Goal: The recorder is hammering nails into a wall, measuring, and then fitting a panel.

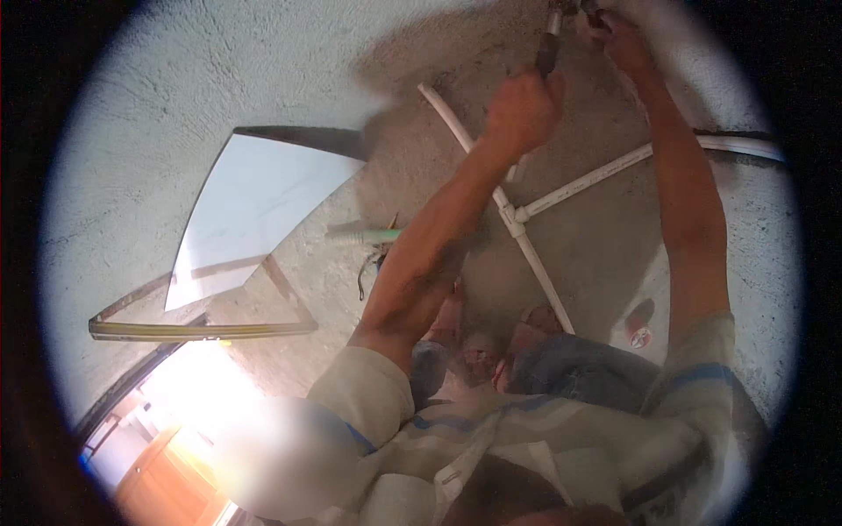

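Note:
My left hand is closed round the dark grip of a hammer, whose metal shaft points up toward the top edge of the view. The hammer's head is mostly cut off there. Close beside it, my right hand reaches high up, its fingers closed at a small dark thing against the rough grey wall. What that thing is I cannot make out. Below my hands, white plastic pipes meet at a tee fitting, partly behind my left forearm.
A pale, sharp-cornered panel is at the left, by a thin brownish frame. A greenish tube-like thing lies beside my left forearm. White pipe continues at the right. Orange-brown wooden furniture stands near bright light at the lower left.

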Available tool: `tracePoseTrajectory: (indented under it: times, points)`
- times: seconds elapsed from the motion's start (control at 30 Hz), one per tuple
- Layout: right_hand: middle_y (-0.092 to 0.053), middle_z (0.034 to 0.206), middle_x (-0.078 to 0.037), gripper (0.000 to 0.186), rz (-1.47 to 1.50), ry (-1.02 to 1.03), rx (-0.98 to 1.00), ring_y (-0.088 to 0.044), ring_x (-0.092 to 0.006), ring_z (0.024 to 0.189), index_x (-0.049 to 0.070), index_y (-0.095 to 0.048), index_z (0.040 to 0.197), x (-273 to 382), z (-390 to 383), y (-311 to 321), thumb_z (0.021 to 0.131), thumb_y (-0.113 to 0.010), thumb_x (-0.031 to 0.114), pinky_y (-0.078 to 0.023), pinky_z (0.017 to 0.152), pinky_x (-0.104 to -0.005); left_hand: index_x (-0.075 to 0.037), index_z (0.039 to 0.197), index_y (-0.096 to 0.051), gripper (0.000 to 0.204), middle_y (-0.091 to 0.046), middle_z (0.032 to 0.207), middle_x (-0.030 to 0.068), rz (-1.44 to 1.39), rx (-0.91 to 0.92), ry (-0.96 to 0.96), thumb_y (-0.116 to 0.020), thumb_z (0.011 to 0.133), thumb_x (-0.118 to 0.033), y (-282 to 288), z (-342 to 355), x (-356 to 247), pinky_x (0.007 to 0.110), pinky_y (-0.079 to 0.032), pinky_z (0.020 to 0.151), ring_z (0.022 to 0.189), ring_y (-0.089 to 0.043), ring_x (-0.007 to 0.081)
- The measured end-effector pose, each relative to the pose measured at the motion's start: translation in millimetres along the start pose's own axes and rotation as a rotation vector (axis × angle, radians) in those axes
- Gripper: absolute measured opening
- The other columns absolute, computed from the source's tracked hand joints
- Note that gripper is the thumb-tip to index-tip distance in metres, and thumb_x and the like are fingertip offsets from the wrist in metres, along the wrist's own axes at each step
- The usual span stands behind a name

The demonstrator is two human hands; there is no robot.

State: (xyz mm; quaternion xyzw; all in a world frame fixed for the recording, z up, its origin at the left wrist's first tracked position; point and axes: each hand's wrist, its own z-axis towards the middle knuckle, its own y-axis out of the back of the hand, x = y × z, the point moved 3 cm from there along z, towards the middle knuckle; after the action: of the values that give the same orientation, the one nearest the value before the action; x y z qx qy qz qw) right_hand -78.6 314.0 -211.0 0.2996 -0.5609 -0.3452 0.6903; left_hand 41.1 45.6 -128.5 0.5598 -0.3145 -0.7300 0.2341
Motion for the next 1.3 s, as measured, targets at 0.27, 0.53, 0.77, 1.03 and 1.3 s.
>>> tracePoseTrajectory:
  times: [0.27, 0.53, 0.77, 1.03, 1.3]
  points:
    - [-0.052, 0.088, -0.004, 0.009, 0.177, -0.209, -0.145, -0.052, -0.0191, 0.082, -0.004, -0.055, 0.095, 84, -26, 13, 0.089, -0.053, 0.004, -0.046, 0.074, -0.0338, -0.004, 0.078, -0.053, 0.04, -0.049, 0.057, 0.0032, -0.449, -0.586, -0.527, -0.034, 0.1, -0.032, 157, 29, -96, 0.026, -0.032, 0.039, 0.045, -0.044, 0.0114]
    - [-0.065, 0.1, -0.017, 0.031, -0.025, 0.114, 0.008, -0.061, -0.0256, 0.089, -0.002, -0.057, 0.108, 44, -10, 5, 0.092, -0.057, 0.024, -0.047, 0.081, -0.0377, 0.002, 0.093, -0.057, 0.032, -0.061, 0.071, 0.0249, 0.123, 0.08, -0.04, -0.051, 0.092, -0.029, 11, 18, -13, 0.052, -0.048, 0.058, 0.066, -0.061, 0.0448]
    - [-0.063, 0.105, -0.02, 0.029, -0.194, 0.193, -0.048, -0.061, -0.0359, 0.096, -0.001, -0.057, 0.11, 0, -2, -2, 0.09, -0.058, 0.02, -0.047, 0.083, -0.0403, 0.005, 0.105, -0.052, 0.047, -0.062, 0.065, 0.0235, -0.241, -0.235, -0.128, -0.049, 0.09, -0.039, 60, 19, -57, 0.051, -0.052, 0.058, 0.064, -0.063, 0.0432]
    - [-0.064, 0.104, -0.022, 0.036, -0.163, 0.125, -0.221, -0.061, -0.0386, 0.096, 0.0, -0.058, 0.115, 43, -27, 1, 0.086, -0.063, 0.02, -0.049, 0.083, -0.0403, 0.003, 0.094, -0.053, 0.04, -0.06, 0.064, 0.0253, 0.094, 0.072, -0.099, -0.051, 0.09, -0.037, 52, 11, 9, 0.052, -0.049, 0.059, 0.064, -0.06, 0.0459]
    - [-0.065, 0.101, -0.022, 0.035, -0.145, 0.11, -0.197, -0.062, -0.0378, 0.095, 0.001, -0.062, 0.11, -2, 4, 30, 0.084, -0.067, 0.024, -0.049, 0.084, -0.0398, -0.001, 0.08, -0.052, 0.031, -0.059, 0.062, 0.024, -0.093, 0.057, 0.069, -0.054, 0.088, -0.031, 89, -24, 33, 0.052, -0.046, 0.057, 0.063, -0.06, 0.0447]
